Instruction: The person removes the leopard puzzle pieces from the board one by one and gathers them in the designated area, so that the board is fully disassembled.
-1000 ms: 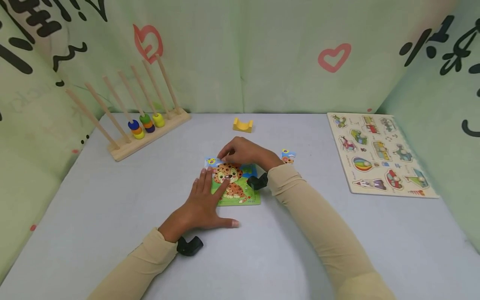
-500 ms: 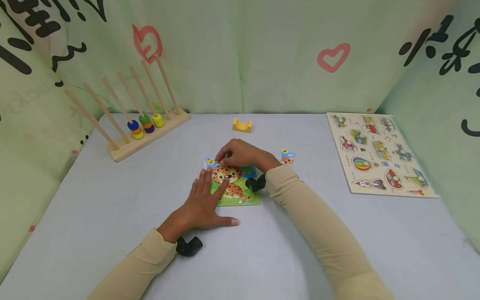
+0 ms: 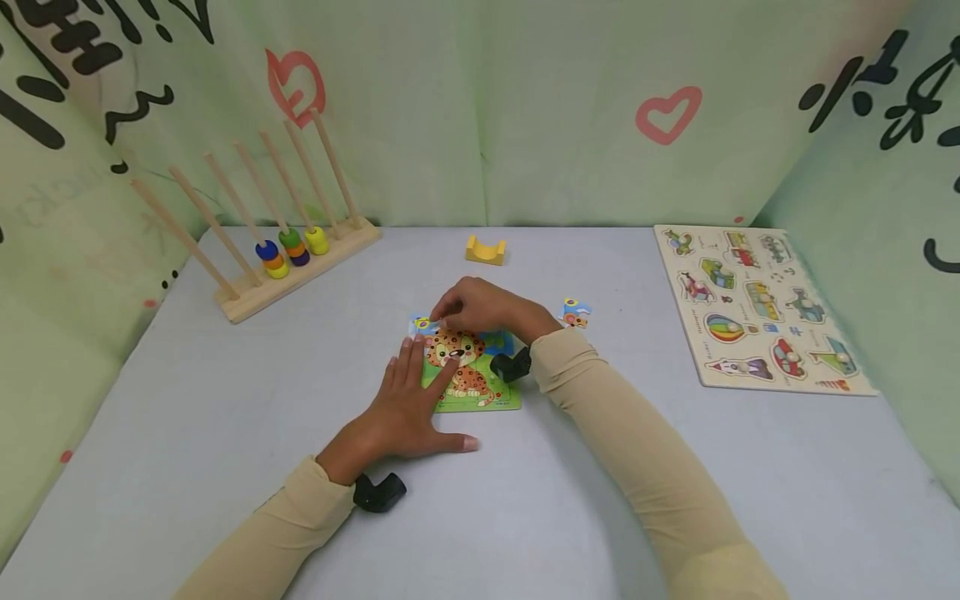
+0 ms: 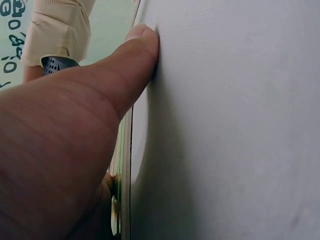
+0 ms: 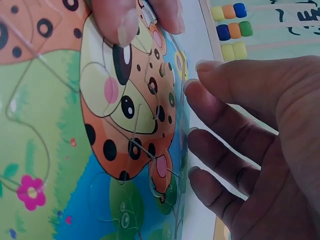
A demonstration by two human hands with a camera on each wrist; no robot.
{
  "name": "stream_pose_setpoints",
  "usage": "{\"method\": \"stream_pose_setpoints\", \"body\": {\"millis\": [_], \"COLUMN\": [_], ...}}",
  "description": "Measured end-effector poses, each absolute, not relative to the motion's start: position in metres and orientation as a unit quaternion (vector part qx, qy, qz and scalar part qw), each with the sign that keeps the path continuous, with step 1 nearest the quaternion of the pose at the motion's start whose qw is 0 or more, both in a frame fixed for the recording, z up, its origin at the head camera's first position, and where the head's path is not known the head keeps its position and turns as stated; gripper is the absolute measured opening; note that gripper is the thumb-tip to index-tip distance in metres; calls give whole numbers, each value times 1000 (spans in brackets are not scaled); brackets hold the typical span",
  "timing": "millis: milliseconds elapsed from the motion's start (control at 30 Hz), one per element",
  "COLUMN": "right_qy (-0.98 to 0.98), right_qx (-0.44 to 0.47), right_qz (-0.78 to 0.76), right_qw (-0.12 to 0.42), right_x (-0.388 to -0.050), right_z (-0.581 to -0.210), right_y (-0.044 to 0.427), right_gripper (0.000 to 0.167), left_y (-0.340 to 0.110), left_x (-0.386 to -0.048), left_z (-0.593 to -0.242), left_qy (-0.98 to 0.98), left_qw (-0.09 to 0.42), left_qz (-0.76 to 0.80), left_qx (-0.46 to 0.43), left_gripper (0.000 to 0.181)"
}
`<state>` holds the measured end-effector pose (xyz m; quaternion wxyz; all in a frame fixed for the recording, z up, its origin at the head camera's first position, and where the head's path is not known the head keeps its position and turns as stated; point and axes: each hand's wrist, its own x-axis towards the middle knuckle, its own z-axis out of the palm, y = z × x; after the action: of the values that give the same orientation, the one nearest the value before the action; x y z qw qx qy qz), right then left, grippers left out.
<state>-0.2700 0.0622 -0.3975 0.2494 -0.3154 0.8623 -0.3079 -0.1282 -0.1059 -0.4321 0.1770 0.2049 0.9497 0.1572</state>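
Observation:
A jigsaw puzzle [image 3: 480,396] with a spotted leopard cub lies on the table in the head view. My left hand [image 3: 408,412] rests on its left side with spread, straight fingers, and the thumb touches the table in front. At the puzzle's upper edge, by a yellow flower, is my right hand [image 3: 480,304], fingers bent. The right wrist view shows the right fingertips [image 5: 195,132] against that edge and the thumb close to the index finger; whether a piece sits between them is hidden. A loose puzzle piece [image 3: 576,312] lies just beyond the right wrist.
A wooden peg rack [image 3: 300,279] with several coloured beads stands at the back left. A yellow curved block [image 3: 486,252] sits near the back edge. A wooden picture board [image 3: 757,317] lies at the right. Printed cloth walls [image 3: 562,125] border the table.
My right hand has shifted very slightly left along the puzzle's upper edge. The left hand and the loose piece have stayed where they were.

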Motion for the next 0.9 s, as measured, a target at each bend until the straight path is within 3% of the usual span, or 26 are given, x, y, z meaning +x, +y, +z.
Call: {"method": "stream_pose_setpoints", "body": {"millis": [900], "right_qy": [878], "right_qx": [-331], "right_qz": [-249], "right_qw": [240], "right_x": [-267], "right_z": [-399], "right_y": [53], "right_gripper": [19], "left_y": [-107], "left_x": [-127], "left_z": [-431], "left_qy": [950], "left_qw": [174], "left_qz": [157], "left_qx": [207], "left_gripper": [113]}}
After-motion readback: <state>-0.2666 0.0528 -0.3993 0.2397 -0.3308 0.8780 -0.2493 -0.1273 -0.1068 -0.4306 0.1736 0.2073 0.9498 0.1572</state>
